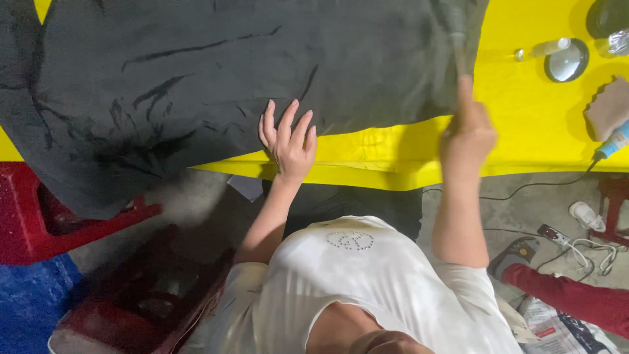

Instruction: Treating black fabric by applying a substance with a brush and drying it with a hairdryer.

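A large dark grey cloth [216, 72] lies spread over a yellow table [524, 118], its left part hanging past the table's front edge. My left hand [288, 141] rests flat on the cloth's near edge with fingers spread. My right hand [468, 128] is raised at the cloth's right edge, closed around a thin stick-like thing [458, 46] that is blurred by motion; what it is cannot be made out.
On the table's right stand a round mirror-like disc [567, 62], a small clear bottle [547, 48], a brown wavy-edged pad [608, 108] and a blue-tipped corded tool [612, 144]. Red plastic stools [39, 223] sit lower left. Cables and a power strip [557, 235] lie on the floor.
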